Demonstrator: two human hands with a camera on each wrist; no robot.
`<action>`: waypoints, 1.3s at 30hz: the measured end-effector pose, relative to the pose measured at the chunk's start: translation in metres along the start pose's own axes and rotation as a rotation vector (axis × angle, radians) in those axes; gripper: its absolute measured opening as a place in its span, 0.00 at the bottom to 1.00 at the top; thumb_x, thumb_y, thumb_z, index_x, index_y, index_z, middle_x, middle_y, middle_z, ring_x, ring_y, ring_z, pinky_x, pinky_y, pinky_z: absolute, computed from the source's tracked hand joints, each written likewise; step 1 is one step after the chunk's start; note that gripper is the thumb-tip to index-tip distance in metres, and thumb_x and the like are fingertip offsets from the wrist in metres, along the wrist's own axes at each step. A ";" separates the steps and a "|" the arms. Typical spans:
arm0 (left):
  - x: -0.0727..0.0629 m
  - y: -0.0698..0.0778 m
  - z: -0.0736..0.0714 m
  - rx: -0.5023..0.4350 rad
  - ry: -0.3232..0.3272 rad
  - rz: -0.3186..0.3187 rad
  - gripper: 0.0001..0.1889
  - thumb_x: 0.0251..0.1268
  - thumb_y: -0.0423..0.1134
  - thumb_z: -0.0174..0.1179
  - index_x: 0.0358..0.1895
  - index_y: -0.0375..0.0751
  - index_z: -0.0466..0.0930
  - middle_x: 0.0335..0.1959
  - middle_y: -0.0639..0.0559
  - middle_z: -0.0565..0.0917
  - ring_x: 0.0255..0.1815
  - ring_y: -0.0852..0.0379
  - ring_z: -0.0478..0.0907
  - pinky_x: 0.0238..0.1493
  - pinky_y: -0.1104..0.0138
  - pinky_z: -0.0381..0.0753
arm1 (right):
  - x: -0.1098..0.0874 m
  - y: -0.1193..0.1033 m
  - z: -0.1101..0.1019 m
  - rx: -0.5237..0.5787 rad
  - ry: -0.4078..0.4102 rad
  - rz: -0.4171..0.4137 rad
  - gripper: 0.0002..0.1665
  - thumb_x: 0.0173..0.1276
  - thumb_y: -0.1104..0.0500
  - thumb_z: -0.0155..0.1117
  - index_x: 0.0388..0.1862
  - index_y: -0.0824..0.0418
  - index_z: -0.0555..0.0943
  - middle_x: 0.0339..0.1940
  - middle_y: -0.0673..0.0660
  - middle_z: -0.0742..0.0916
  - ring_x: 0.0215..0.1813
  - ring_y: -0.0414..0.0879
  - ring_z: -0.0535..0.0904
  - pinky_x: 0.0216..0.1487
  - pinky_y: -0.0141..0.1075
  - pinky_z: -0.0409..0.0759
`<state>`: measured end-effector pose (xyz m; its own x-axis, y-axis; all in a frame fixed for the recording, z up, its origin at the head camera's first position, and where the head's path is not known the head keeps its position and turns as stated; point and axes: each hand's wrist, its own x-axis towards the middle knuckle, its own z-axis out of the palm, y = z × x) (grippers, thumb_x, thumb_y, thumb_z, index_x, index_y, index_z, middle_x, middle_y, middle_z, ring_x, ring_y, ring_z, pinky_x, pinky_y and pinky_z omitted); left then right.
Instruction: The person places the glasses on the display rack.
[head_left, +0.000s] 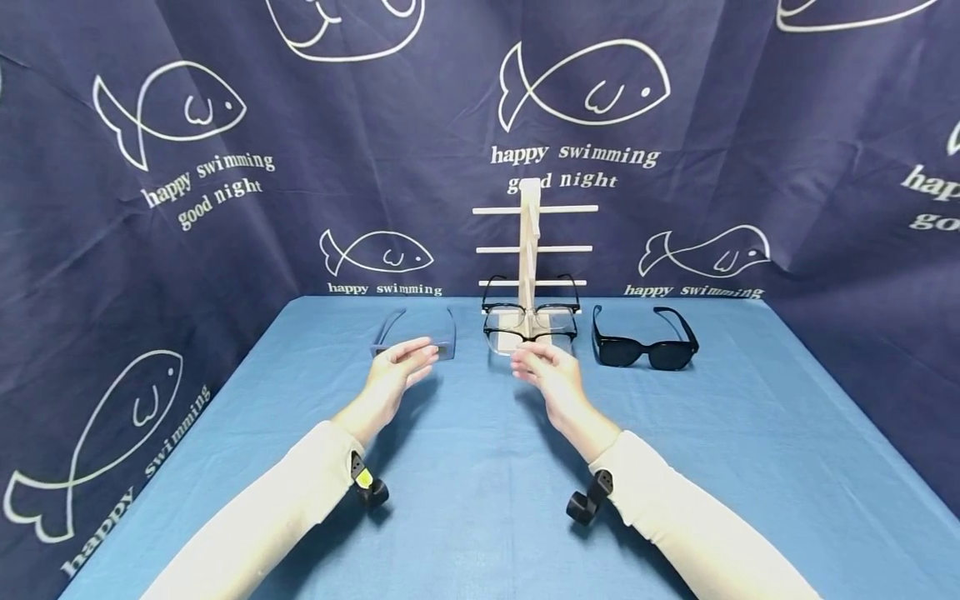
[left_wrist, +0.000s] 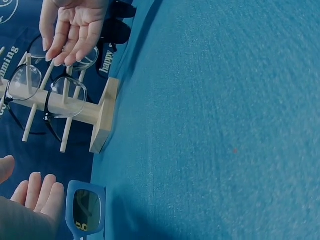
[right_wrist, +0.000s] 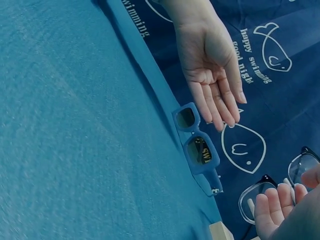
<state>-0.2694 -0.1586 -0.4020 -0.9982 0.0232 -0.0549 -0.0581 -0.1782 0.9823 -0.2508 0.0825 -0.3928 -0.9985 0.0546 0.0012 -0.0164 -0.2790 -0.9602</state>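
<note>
My left hand (head_left: 396,373) hovers by the blue-framed sunglasses (head_left: 447,350), its fingers extended and holding nothing. In the right wrist view, that hand (right_wrist: 210,65) shows its palm beside the dark-lensed blue frame (right_wrist: 212,150). My right hand (head_left: 553,382) is in front of a wooden display rack (head_left: 529,218), fingers loosely extended, nothing held. Two pairs of clear glasses sit on the rack's lower rods: an upper pair (head_left: 555,307) and a lower pair (head_left: 567,337), partly hidden by the right hand. Whether the right fingertips touch the lower pair, I cannot tell.
Black sunglasses (head_left: 649,353) lie to the right of the rack, temples pointing back. Higher up, the rack has bare rods (head_left: 570,208). A blue cloth (head_left: 480,500) covers the table, and a dark curtain (head_left: 450,150) with fish prints hangs behind and at both sides.
</note>
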 end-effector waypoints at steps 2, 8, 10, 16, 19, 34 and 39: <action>0.000 0.001 -0.002 -0.003 0.006 0.006 0.21 0.70 0.29 0.55 0.64 0.26 0.69 0.59 0.34 0.78 0.47 0.59 0.84 0.70 0.52 0.70 | 0.000 0.001 0.002 -0.009 -0.005 -0.002 0.18 0.68 0.70 0.59 0.53 0.81 0.74 0.26 0.48 0.86 0.32 0.39 0.84 0.41 0.30 0.87; -0.001 0.001 -0.008 -0.011 0.032 0.010 0.21 0.70 0.29 0.55 0.64 0.26 0.69 0.56 0.38 0.81 0.47 0.60 0.84 0.70 0.53 0.70 | -0.001 0.006 0.007 -0.007 -0.012 -0.002 0.16 0.67 0.70 0.60 0.51 0.79 0.75 0.28 0.50 0.87 0.34 0.42 0.85 0.43 0.33 0.87; -0.002 0.000 -0.009 -0.010 0.032 0.006 0.22 0.70 0.29 0.54 0.64 0.25 0.68 0.58 0.35 0.79 0.50 0.57 0.84 0.70 0.53 0.69 | -0.003 0.008 0.009 -0.003 -0.012 0.000 0.16 0.67 0.70 0.60 0.50 0.79 0.75 0.29 0.52 0.88 0.34 0.43 0.85 0.44 0.35 0.88; -0.003 0.000 -0.014 0.003 0.032 0.003 0.22 0.71 0.29 0.53 0.66 0.25 0.66 0.62 0.31 0.74 0.60 0.47 0.78 0.70 0.54 0.69 | -0.005 0.015 0.014 -0.008 -0.015 -0.012 0.15 0.66 0.71 0.60 0.49 0.80 0.76 0.30 0.55 0.89 0.33 0.41 0.85 0.44 0.37 0.88; -0.004 0.004 -0.018 -0.007 0.048 0.011 0.23 0.71 0.29 0.53 0.66 0.25 0.66 0.59 0.35 0.79 0.56 0.52 0.81 0.69 0.57 0.72 | -0.004 0.017 0.017 -0.010 -0.018 -0.019 0.14 0.66 0.71 0.60 0.47 0.80 0.76 0.29 0.53 0.88 0.32 0.41 0.85 0.44 0.37 0.88; -0.004 0.011 -0.038 -0.044 0.098 0.012 0.25 0.71 0.28 0.54 0.68 0.25 0.63 0.47 0.50 0.86 0.48 0.62 0.84 0.71 0.57 0.69 | -0.004 0.019 0.032 -0.085 -0.021 -0.008 0.16 0.67 0.69 0.61 0.51 0.76 0.79 0.42 0.67 0.88 0.33 0.39 0.84 0.51 0.46 0.86; 0.000 0.013 -0.041 -0.046 0.118 0.008 0.25 0.71 0.29 0.54 0.68 0.25 0.63 0.42 0.55 0.87 0.49 0.61 0.83 0.70 0.58 0.69 | -0.002 0.020 0.035 -0.076 -0.008 -0.007 0.17 0.65 0.70 0.62 0.52 0.75 0.78 0.40 0.66 0.88 0.34 0.39 0.84 0.52 0.47 0.85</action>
<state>-0.2705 -0.2011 -0.3970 -0.9931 -0.0938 -0.0706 -0.0482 -0.2230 0.9736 -0.2507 0.0435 -0.4027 -0.9988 0.0480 0.0097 -0.0193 -0.2046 -0.9787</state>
